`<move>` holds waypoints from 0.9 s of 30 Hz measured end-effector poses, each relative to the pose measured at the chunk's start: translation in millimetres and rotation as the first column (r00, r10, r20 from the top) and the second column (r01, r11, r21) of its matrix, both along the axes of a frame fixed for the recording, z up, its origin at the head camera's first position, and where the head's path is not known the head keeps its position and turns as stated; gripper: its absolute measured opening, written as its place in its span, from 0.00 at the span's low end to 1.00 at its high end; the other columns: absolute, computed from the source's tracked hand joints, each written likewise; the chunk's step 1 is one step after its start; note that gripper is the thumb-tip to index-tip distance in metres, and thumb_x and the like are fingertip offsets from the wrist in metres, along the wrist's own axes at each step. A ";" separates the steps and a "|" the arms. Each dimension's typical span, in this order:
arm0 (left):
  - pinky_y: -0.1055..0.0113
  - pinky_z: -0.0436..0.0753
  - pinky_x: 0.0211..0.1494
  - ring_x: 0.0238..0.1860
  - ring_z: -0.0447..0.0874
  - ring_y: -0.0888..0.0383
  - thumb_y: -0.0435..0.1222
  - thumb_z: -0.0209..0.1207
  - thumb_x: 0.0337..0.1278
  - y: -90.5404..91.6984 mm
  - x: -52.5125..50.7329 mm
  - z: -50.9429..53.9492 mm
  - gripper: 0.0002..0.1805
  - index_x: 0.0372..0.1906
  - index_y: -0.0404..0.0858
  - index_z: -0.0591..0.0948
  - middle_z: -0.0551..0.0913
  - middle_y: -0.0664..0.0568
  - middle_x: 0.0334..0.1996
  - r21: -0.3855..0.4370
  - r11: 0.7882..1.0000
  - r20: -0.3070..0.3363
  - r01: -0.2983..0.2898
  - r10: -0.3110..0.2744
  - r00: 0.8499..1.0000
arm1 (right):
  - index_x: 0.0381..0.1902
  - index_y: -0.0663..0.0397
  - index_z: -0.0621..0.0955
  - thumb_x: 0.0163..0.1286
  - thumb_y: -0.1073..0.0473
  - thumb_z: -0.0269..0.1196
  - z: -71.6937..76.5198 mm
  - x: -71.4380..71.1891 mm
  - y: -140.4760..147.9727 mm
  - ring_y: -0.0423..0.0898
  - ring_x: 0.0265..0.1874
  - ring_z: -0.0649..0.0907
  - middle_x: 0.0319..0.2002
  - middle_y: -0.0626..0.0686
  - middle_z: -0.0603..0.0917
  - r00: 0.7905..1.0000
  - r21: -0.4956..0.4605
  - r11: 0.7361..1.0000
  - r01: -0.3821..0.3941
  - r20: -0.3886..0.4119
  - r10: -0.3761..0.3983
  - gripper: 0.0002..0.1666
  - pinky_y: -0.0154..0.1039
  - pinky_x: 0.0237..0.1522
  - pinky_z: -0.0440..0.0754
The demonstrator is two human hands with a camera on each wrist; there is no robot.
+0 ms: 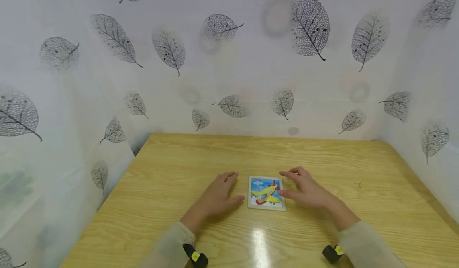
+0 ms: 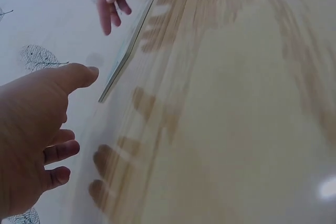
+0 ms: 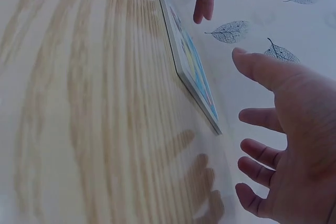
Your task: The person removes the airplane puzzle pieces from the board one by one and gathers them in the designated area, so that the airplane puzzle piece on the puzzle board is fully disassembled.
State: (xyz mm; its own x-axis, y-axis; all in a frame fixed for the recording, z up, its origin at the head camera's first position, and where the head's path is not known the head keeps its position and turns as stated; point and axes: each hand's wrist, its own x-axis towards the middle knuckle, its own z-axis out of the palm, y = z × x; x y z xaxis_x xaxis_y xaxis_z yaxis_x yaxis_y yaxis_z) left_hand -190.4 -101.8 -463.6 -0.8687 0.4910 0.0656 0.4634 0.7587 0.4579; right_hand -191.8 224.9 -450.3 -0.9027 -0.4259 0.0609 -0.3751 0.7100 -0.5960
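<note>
Pale sheeting (image 1: 251, 73) printed with dark, skeletal leaves surrounds a yellow wood-grain counter (image 1: 201, 152), where a streak of light (image 1: 260, 248) glares near the front edge. On that counter, between my two hands, lies a square picture board (image 1: 266, 194), flat, its light border framing a yellow airplane with red trim against blue. Left of it I hold my left hand (image 1: 216, 196), thumb spread from the fingers (image 2: 62, 153), which curve loosely around nothing. Opposite, my right hand (image 1: 305, 188) has its fingers (image 3: 260, 119) apart and bare; from above, its thumb overlaps the board's right edge, but the right wrist view shows a gap between them. Beige sleeves (image 1: 369, 244) cover my forearms, with a black device (image 1: 331, 254) beside each cuff.
</note>
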 end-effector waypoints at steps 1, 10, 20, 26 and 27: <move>0.48 0.69 0.74 0.74 0.63 0.45 0.59 0.56 0.66 3.1 -0.2 -1.0 0.43 0.77 0.41 0.61 0.65 0.46 0.74 -0.003 1.000 0.011 0.001 -0.001 1.000 | 0.70 0.53 0.73 0.66 0.39 0.66 0.2 -0.4 -2.3 0.53 0.55 0.71 0.58 0.57 0.71 1.000 -0.001 1.000 -0.009 0.008 0.009 0.40 0.54 0.53 0.75; 0.52 0.69 0.74 0.74 0.66 0.49 0.58 0.60 0.63 30.9 -4.9 -2.3 0.43 0.77 0.41 0.63 0.66 0.47 0.74 0.019 1.000 0.077 0.022 -0.024 0.997 | 0.69 0.53 0.73 0.64 0.37 0.67 7.4 -5.2 -24.1 0.45 0.39 0.72 0.50 0.55 0.74 0.993 0.016 0.996 -0.083 0.090 0.082 0.42 0.35 0.38 0.72; 0.52 0.72 0.71 0.67 0.73 0.49 0.46 0.64 0.64 41.5 -9.0 -5.2 0.38 0.73 0.37 0.67 0.72 0.46 0.70 0.172 0.985 0.120 0.017 -0.038 0.992 | 0.61 0.60 0.79 0.66 0.43 0.68 9.0 -16.9 -41.8 0.40 0.29 0.74 0.38 0.53 0.78 0.984 -0.049 0.985 -0.168 0.055 0.170 0.34 0.32 0.30 0.76; 0.58 0.79 0.59 0.52 0.78 0.56 0.49 0.67 0.59 42.8 -8.0 -5.8 0.41 0.73 0.38 0.67 0.78 0.48 0.62 0.209 0.977 0.158 -0.041 0.007 0.987 | 0.59 0.66 0.78 0.67 0.49 0.68 5.0 -21.4 -52.7 0.38 0.26 0.75 0.32 0.49 0.80 0.973 -0.108 0.973 -0.203 0.093 0.213 0.31 0.32 0.28 0.77; 0.60 0.79 0.56 0.50 0.77 0.57 0.50 0.68 0.59 42.9 -8.0 -6.1 0.41 0.73 0.39 0.67 0.79 0.49 0.60 0.209 0.977 0.155 -0.048 0.015 0.988 | 0.60 0.66 0.78 0.68 0.49 0.67 4.8 -21.8 -54.5 0.38 0.25 0.75 0.32 0.49 0.80 0.972 -0.110 0.974 -0.198 0.104 0.209 0.31 0.32 0.27 0.77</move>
